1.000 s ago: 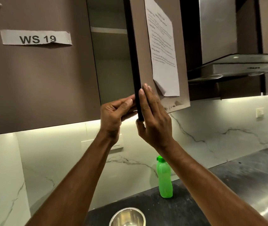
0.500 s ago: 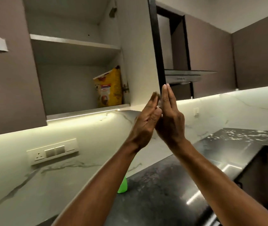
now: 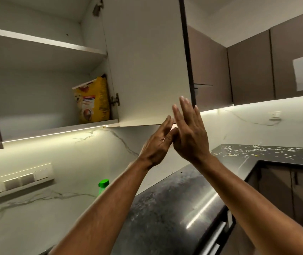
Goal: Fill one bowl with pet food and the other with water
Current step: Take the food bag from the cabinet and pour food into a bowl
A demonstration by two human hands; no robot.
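A yellow pet food bag (image 3: 91, 101) stands upright on the lower shelf of the open wall cabinet, at its right end beside the hinge. The cabinet door (image 3: 147, 61) is swung wide open. My right hand (image 3: 189, 133) is raised with straight fingers at the door's lower corner. My left hand (image 3: 158, 144) is beside it with straight fingers just under the door's bottom edge, thumbs nearly touching. Neither hand holds anything. Only the cap of a green water bottle (image 3: 103, 184) peeks out behind my left forearm. No bowl is in view.
The dark stone counter (image 3: 174, 208) runs along the marbled white wall and turns at the right, where it is littered with white flecks. A switch panel (image 3: 16, 183) sits on the wall at left. Closed brown cabinets (image 3: 250, 70) hang at right. The upper shelf (image 3: 42, 43) is bare.
The cabinet door has swung from nearly closed to wide open, revealing the pet food bag. Both hands released the door edge and now are flat near its lower corner. The view turned right; the steel bowl left it.
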